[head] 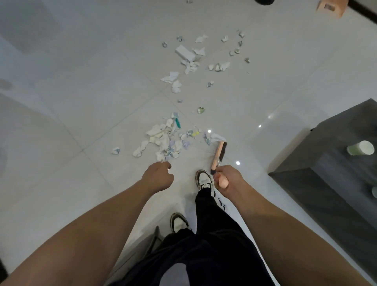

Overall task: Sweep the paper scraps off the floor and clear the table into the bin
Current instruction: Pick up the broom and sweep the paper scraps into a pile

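Observation:
Paper scraps [163, 138] lie heaped on the pale tiled floor ahead of my feet, and more scraps [189, 57] are strewn farther off. My right hand [226, 179] grips the pink top of a broom handle. The broom head [219, 152], pink with dark bristles, rests on the floor at the right edge of the near heap. My left hand [158, 177] hovers left of the broom with fingers curled and nothing in it. The dark grey table [326, 173] stands at the right with a pale green paper cup [361, 148] lying on it.
A pink box-like thing [331, 7] sits on the floor at the far right, beside a dark round object [264, 1] at the top edge. My two shoes [204, 179] stand just behind the broom. Open floor stretches to the left.

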Action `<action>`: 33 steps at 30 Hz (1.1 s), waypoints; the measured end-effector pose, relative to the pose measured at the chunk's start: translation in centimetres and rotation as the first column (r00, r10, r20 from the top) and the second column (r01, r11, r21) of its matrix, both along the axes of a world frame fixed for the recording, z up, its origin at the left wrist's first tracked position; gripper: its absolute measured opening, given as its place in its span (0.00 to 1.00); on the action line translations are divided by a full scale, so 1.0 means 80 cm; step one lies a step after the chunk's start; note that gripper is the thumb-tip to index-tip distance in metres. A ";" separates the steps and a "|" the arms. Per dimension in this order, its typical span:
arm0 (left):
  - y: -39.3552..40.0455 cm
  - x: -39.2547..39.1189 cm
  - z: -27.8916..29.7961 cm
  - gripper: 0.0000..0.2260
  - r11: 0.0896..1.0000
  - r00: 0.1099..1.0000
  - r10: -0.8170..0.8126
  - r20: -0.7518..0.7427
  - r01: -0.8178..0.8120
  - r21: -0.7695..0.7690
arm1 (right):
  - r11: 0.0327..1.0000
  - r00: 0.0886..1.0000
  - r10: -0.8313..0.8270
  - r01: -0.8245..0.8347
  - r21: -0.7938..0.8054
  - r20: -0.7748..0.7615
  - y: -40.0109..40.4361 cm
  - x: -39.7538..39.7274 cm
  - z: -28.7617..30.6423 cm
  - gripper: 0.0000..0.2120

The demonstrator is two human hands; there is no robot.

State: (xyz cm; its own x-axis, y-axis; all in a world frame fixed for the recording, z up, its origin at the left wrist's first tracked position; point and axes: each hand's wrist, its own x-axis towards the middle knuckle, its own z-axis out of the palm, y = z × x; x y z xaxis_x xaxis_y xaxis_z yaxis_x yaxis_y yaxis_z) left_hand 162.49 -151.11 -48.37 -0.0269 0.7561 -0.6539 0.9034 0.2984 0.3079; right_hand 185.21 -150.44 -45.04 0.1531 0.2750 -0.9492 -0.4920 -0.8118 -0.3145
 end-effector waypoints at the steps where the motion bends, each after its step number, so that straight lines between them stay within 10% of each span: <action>1: 0.004 -0.004 -0.001 0.21 1.000 1.000 0.012 -0.014 -0.012 -0.009 | 1.000 1.000 0.013 -0.012 0.014 -0.029 0.017 -0.001 -0.002 0.11; 13: 0.068 0.005 -0.003 0.21 0.965 0.965 0.261 -0.012 -0.261 0.004 | 0.942 0.889 0.328 -0.333 0.042 -0.319 0.186 0.007 -0.011 0.06; 23: -0.006 -0.042 0.020 0.21 0.820 0.822 0.569 0.012 -0.569 0.060 | 0.614 0.602 0.790 -0.775 0.149 -0.118 0.155 -0.155 0.044 0.03; 33: -0.226 -0.099 0.025 0.21 0.520 0.520 0.854 -0.023 -0.854 0.014 | 0.322 0.269 0.912 -0.936 0.139 -0.309 -0.008 -0.244 0.029 0.04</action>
